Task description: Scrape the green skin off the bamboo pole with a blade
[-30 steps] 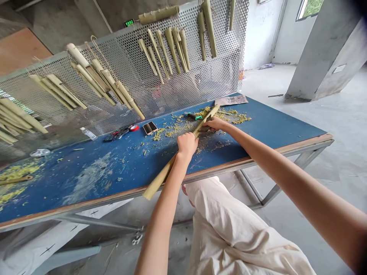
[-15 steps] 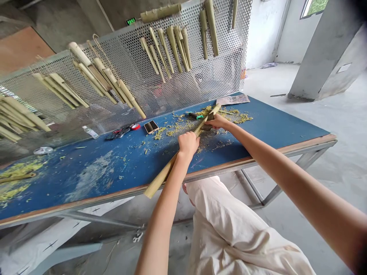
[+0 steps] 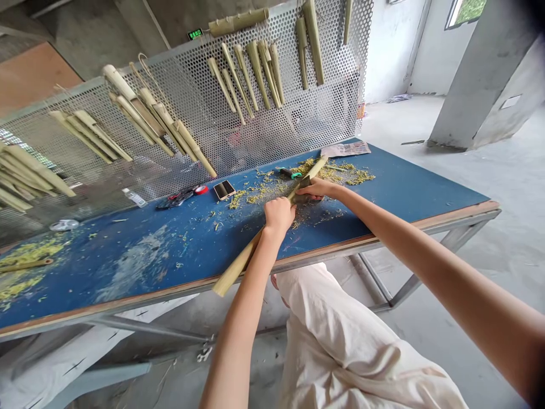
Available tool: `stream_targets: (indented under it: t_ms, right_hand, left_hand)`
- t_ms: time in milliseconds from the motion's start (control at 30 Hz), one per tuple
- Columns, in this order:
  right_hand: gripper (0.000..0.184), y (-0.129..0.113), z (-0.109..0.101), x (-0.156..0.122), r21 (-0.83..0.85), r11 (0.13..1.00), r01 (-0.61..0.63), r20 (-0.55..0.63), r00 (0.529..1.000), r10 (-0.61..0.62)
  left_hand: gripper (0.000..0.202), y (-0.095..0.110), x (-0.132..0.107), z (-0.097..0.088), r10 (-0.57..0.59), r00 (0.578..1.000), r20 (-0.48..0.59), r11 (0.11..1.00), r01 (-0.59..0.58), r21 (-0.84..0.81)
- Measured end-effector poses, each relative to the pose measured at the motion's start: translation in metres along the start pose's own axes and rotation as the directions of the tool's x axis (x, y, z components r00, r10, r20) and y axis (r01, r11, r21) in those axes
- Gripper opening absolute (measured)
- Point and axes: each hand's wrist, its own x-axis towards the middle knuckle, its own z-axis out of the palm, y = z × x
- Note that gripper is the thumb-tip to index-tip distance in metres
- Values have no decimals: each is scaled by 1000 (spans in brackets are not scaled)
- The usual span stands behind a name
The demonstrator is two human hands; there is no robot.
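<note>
A long bamboo piece (image 3: 238, 264) lies slantwise over the table, its near end jutting past the front edge. My left hand (image 3: 279, 215) is closed around its middle and presses it down. Farther up the same piece, my right hand (image 3: 320, 188) grips a dark, sheet-like piece, apparently sandpaper (image 3: 305, 182), folded against the bamboo. The fingertips of the right hand are partly hidden behind it. Yellow-green shavings (image 3: 357, 174) lie around the bamboo's far end, near a tool with a black and green handle (image 3: 290, 172).
On the blue table (image 3: 409, 187) are a phone (image 3: 224, 190), red tape (image 3: 201, 190), a small bottle (image 3: 134, 197), a printed sheet (image 3: 347, 149) and another bamboo stick (image 3: 25, 264). Behind stands a perforated metal panel (image 3: 179, 74) hung with several bamboo pieces.
My right hand has slid the dark sheet down the bamboo, a little closer to my left hand. The left hand and the bamboo have barely moved.
</note>
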Motion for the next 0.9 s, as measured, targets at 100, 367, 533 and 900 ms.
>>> stream_targets:
  t_ms: [100,367,533,900]
  right_hand:
    - [36,0,0,2,-53,999,-10,-105,994,4]
    - [32,1,2,2,-176,982,61,-50,996,-71]
    - [36,2,-2,4,-285,957,-51,-289,957,-35]
    - [34,11,-4,12,-243,969,-38,-287,957,-35]
  left_hand:
    - [44,0,0,0,1,1000,3,1000,-1,-6]
    - [44,0,0,0,4,1000,5,1000,-4,-11]
    - [43,-1,0,1,0,1000,1,1000,0,-14]
    - [43,-1,0,2,7,1000,-18,1000,-7,-10]
